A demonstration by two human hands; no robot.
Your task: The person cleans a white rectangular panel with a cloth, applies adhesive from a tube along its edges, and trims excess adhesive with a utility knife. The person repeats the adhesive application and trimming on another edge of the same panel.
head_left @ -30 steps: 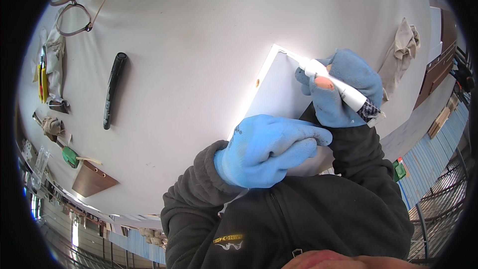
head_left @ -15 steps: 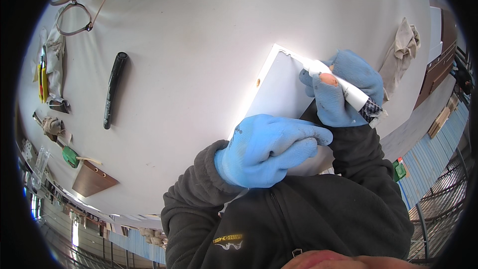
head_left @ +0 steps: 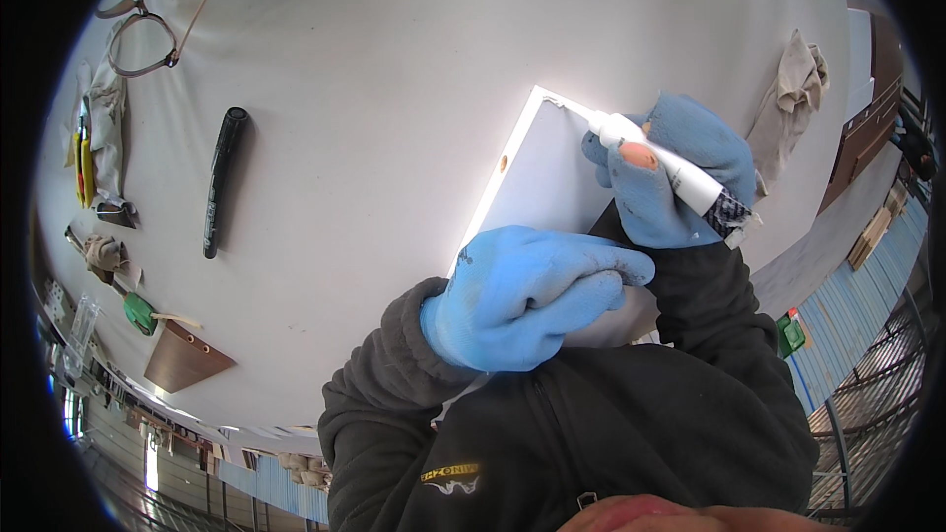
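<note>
My right hand [head_left: 670, 167], in a worn blue glove with a fingertip bare through a hole, is closed round a white squeeze tube [head_left: 695, 185] with a dark patterned, crumpled end. The tube's thin nozzle points up and left to the far edge of a white panel [head_left: 542, 172]. Along that edge, close to the corner, runs a thin line of pale paste [head_left: 557, 100]. My left hand [head_left: 532, 296], also gloved in blue, is closed over the panel's near part, its fingers pointing right. The panel's left rim has a small brownish hole; its near end is hidden under my hand.
A black marker [head_left: 225, 182] lies on the pale table [head_left: 365, 138]. Eyeglasses [head_left: 143, 44], yellow-handled pliers [head_left: 84, 158], a green-handled tool [head_left: 140, 313] and a brown plate [head_left: 187, 357] are at the left. A crumpled grey glove [head_left: 788, 89] lies at the right.
The tube's nozzle has shifted slightly left along the panel's far edge, toward the corner, with my right hand. My left hand has hardly moved on the panel.
</note>
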